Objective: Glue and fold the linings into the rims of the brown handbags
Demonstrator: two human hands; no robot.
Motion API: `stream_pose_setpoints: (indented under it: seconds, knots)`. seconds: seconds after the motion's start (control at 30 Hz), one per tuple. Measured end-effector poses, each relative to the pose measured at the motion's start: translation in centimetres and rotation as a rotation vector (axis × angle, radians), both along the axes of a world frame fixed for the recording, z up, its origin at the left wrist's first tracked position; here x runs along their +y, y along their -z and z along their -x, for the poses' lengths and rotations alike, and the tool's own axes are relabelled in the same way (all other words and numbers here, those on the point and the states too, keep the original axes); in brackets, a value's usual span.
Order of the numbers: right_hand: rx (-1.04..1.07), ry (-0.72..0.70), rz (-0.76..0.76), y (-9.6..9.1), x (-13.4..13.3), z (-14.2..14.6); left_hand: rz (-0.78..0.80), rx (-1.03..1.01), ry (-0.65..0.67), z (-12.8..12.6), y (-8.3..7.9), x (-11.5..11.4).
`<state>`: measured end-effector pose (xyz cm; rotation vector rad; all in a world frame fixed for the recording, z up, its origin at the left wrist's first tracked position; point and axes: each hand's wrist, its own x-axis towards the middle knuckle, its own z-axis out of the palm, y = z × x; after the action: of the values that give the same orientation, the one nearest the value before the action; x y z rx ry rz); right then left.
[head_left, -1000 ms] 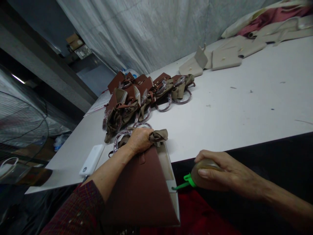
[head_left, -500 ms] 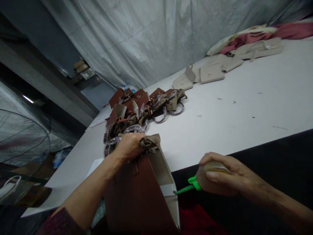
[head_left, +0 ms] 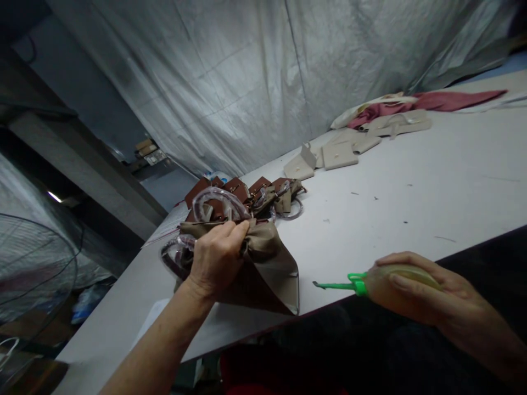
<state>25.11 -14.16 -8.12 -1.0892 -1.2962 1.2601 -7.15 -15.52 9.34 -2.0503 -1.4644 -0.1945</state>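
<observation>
My left hand (head_left: 220, 255) is closed on the gathered taupe top of a brown handbag (head_left: 257, 288), whose pale side panel faces right. Its handles, wrapped in clear plastic, stand up behind and beside my fingers. The bag is tilted at the table's front edge; my hand and forearm hide part of it. On the right, my right hand (head_left: 436, 296) is wrapped round a squeeze bottle (head_left: 401, 291) of amber liquid, probably glue. Its green nozzle (head_left: 337, 286) points left toward the bag, apart from it, with a dark tip.
Several brown handbags (head_left: 236, 189) are heaped behind the held one on the white table (head_left: 370, 219). Flat beige bag pieces (head_left: 340, 155) and a pink cloth (head_left: 453, 101) lie farther back. Plastic sheeting (head_left: 247, 82) hangs behind; a wire fan guard (head_left: 37, 274) stands at left.
The handbag has moved up and away from me onto the table edge, turning with my left hand. My right hand has drawn the bottle to the right, its nozzle now off the bag's side.
</observation>
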Motion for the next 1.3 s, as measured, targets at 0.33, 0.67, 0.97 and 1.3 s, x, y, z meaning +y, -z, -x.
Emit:
stream_pose_setpoints:
  seconds: [0.33, 0.67, 0.97, 1.3]
  knots:
    - [-0.363, -0.069, -0.305, -0.9, 1.8, 3.6, 0.306, -0.026, -0.204, -3.8, -0.5, 0.2]
    - [-0.524, -0.112, -0.515, -0.9, 3.9, 5.1, 0.349, -0.066, -0.212, -3.7, 0.4, -0.5]
    - [-0.545, -0.253, -0.441, -1.0, 4.5, 5.6, 0.365, -0.107, -0.211, -4.0, 0.7, -0.9]
    - [-0.557, -0.301, -0.496, -1.7, 4.4, 5.4, 0.378, -0.075, -0.21, -4.1, 0.9, -1.0]
